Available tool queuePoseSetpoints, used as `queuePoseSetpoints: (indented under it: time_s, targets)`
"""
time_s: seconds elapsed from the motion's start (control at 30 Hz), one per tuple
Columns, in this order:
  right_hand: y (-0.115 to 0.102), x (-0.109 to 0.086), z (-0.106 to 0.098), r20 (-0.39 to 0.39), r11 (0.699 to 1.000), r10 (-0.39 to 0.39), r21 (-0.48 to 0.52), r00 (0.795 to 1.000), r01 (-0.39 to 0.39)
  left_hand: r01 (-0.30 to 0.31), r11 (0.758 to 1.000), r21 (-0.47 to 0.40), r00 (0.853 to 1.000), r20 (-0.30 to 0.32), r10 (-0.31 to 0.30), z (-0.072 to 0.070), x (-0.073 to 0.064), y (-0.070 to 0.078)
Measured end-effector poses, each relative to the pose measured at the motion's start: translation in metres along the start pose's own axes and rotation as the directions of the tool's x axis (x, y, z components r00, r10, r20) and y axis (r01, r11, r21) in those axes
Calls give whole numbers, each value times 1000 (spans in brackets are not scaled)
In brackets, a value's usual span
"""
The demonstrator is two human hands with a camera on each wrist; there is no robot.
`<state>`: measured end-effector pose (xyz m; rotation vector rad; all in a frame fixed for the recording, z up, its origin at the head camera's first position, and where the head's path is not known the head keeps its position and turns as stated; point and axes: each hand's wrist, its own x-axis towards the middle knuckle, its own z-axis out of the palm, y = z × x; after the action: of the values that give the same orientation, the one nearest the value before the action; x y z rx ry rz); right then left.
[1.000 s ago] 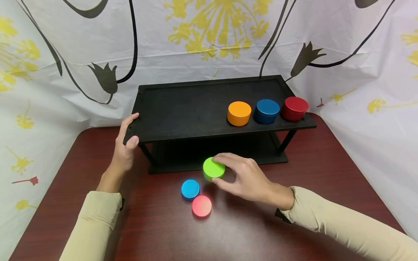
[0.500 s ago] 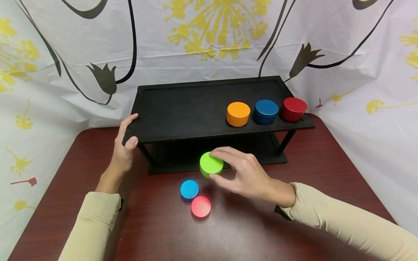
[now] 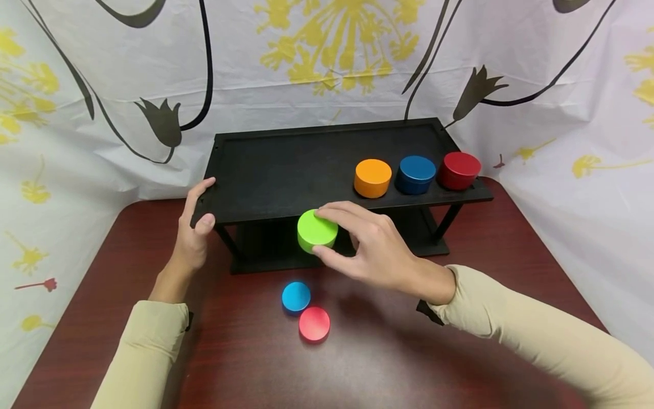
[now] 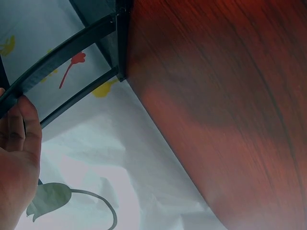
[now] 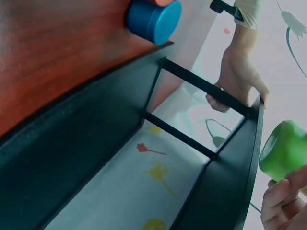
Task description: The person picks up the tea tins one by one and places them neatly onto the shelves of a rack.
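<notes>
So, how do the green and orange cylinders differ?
The green cylinder is in the grip of the right hand; the orange cylinder is unheld. The green cylinder is in the air in front of the shelf; the orange cylinder stands on its top. Both are short and round.

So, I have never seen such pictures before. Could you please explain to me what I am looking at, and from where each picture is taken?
There is no machine here: these are a person's bare hands, the left hand and the right hand. The wide picture comes from a camera worn on the head; the two others come from cameras worn on the wrists, one each. The left hand grips the left end of a black shelf. The right hand holds a green box between thumb and fingers, above the table. On the table lie a light blue box and a pink box, close together. On the shelf's top, toward its right end, stand an orange box, a dark blue box and a red box.
</notes>
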<state>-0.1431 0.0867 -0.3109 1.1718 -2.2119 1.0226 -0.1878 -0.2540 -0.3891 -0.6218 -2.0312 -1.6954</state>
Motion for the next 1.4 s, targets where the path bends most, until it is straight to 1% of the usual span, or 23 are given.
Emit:
queuePoseSetpoints:
  time_s: [0.13, 0.73, 0.97, 1.07, 1.2, 1.4]
  targets:
    - [1, 6, -3, -5, 1000, 6, -7, 1000, -6, -2, 1000, -10, 1000, 1, 2, 0, 0, -2]
    - [10, 22, -10, -55, 992, 57, -113, 997, -63, 2, 1000, 8, 1000, 7, -2, -1, 0, -3]
    - [15, 25, -8, -69, 986, 97, -128, 993, -105, -1, 1000, -6, 1000, 8, 1, 0, 0, -3]
    - [15, 27, -8, -76, 983, 115, -133, 990, -124, -2, 1000, 3, 1000, 6, 2, 0, 0, -2]
    - [16, 28, -7, -89, 974, 155, -154, 984, -167, -5, 1000, 24, 1000, 4, 5, 0, -1, -2]
    - [17, 30, -6, -106, 961, 190, -183, 976, -207, -7, 1000, 12, 1000, 4, 7, 0, 0, -2]
